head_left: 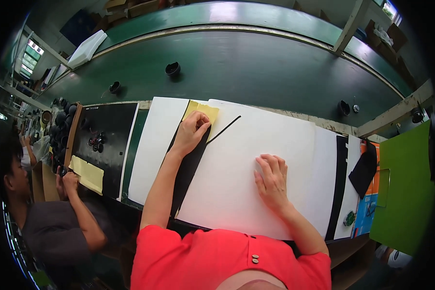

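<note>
My left hand (188, 137) is closed in a pinch over the top end of a long black sheet (183, 179), where a yellow paper (212, 112) sticks out from beneath. What its fingertips hold, if anything, is too small to make out. A thin black strip (224, 129) lies slanted on the large white sheet (237, 193), just right of that hand. Over the same white sheet, my right hand (273, 183) rests with loosely bent fingers and the thumb apart, holding nothing visible.
On the left, a co-worker's hands (67, 181) are near a yellow paper and a black board (112, 140) with small parts. Black cups (172, 69) stand on the green bench behind. To the right are a black strip (339, 183), a black piece (364, 169) and a green panel (403, 188).
</note>
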A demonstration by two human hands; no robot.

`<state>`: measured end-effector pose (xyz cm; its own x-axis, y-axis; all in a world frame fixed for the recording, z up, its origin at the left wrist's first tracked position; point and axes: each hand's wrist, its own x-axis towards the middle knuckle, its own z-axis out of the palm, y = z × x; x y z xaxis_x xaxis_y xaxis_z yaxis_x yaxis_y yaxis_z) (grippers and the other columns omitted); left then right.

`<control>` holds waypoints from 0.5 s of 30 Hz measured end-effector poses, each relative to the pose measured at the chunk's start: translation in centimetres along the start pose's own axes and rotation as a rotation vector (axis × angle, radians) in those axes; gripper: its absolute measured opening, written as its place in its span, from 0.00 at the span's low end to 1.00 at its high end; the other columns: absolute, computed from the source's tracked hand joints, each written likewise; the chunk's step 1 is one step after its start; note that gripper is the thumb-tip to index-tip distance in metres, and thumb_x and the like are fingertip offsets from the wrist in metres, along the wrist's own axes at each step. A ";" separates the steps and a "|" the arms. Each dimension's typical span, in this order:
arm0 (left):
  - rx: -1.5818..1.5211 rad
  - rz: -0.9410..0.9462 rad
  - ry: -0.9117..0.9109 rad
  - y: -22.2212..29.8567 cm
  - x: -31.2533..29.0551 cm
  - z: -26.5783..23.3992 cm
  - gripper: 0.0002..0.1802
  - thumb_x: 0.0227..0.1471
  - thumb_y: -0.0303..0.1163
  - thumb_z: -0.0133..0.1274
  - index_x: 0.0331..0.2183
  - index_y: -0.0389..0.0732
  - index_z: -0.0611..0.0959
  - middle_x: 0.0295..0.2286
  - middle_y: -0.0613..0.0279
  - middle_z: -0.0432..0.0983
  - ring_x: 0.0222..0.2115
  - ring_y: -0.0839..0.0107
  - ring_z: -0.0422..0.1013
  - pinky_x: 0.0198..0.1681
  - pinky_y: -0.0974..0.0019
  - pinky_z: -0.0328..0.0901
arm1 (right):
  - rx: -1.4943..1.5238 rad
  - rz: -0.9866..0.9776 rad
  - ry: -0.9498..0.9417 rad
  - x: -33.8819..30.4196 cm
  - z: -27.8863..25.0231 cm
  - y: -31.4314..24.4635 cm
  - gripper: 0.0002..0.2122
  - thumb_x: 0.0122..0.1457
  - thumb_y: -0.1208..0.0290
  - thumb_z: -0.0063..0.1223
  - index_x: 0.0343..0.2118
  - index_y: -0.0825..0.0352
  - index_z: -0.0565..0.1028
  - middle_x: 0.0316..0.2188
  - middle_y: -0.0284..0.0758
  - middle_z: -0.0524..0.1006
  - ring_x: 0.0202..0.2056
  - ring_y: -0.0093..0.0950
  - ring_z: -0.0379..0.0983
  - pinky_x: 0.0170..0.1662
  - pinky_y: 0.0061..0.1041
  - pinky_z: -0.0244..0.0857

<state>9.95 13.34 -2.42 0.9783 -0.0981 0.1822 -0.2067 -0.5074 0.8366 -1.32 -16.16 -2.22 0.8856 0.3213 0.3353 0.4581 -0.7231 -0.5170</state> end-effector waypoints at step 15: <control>0.076 0.027 -0.049 1.4 0.5 -0.6 0.06 0.58 0.26 0.58 0.34 0.32 0.81 0.31 0.61 0.76 0.29 0.71 0.75 0.36 0.69 0.70 | 0.022 -0.001 0.016 -0.1 0.0 0.4 0.19 0.56 0.74 0.59 0.51 0.69 0.72 0.53 0.39 0.69 0.56 0.40 0.61 0.56 0.39 0.56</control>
<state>10.16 13.06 -0.89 0.9722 -0.1534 0.1770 -0.2333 -0.5676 0.7895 -1.26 -16.51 -2.42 0.8837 0.3122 0.3487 0.4611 -0.7091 -0.5335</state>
